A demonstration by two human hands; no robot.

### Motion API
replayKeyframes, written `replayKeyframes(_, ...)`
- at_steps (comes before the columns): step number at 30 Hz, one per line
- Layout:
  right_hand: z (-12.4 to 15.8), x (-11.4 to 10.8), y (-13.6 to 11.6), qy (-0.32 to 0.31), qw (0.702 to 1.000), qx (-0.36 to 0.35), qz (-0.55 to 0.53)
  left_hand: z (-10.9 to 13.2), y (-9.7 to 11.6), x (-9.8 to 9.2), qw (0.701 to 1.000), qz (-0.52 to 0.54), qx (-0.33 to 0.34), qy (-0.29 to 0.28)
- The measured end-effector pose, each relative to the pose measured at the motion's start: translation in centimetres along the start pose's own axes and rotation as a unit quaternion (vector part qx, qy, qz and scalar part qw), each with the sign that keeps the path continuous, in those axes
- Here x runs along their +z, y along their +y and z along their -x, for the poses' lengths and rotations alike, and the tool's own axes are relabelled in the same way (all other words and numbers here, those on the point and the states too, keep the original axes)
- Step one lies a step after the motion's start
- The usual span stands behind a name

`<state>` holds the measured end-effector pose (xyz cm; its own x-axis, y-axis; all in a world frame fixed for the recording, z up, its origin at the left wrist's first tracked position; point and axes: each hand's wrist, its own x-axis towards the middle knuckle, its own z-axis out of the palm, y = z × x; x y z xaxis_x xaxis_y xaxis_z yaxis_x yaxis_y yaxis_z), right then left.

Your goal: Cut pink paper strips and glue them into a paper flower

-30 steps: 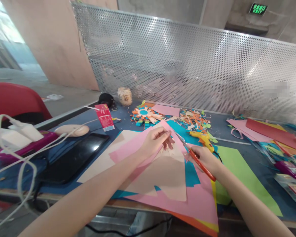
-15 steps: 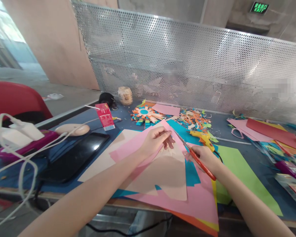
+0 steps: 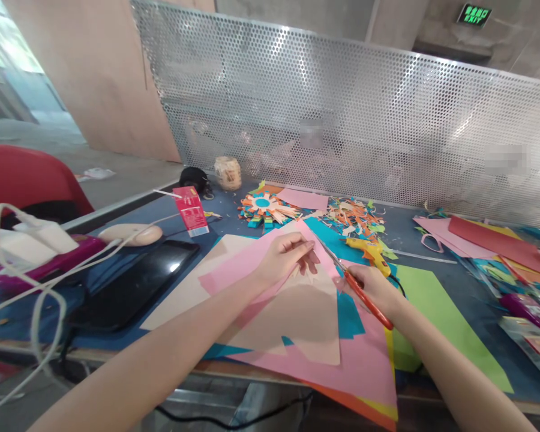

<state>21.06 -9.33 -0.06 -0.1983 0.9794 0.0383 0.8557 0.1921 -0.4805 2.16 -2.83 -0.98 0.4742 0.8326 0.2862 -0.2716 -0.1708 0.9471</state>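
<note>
My left hand [image 3: 287,257] pinches the upper tip of a beige paper sheet [image 3: 306,318] cut into thin strips near my fingers. My right hand [image 3: 372,288] is closed round the orange handles of a pair of scissors [image 3: 353,284]; the blades point up-left toward the strips beside my left fingers. The beige sheet lies over pink paper [image 3: 364,366] and teal paper [image 3: 348,315] on the blue table [image 3: 468,288].
A yellow glue gun [image 3: 369,252] lies just behind my right hand, with paper scraps [image 3: 355,217] and a paper flower [image 3: 263,210] farther back. A green sheet [image 3: 441,318] is to the right, a black tablet [image 3: 137,288], white cables and a red carton [image 3: 191,211] to the left. A perforated metal screen [image 3: 342,114] backs the table.
Hardly anything has moved; both hands stay in place on the beige paper and the scissors, with only a slight shift of the view.
</note>
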Motion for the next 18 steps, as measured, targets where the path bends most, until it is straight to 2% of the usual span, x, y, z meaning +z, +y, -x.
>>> replayKeyframes(7, -0.01, -0.20, -0.37, -0.005, 1.000, 0.013, -0.004, -0.05, 0.04, 0.00, 1.000, 0.008, -0.003, 0.003)
replayKeyframes(18, 0.01, 0.11, 0.13, 0.007, 1.000, 0.000, 0.001, 0.04, -0.36, -0.01, 0.999, 0.023, -0.010, -0.028)
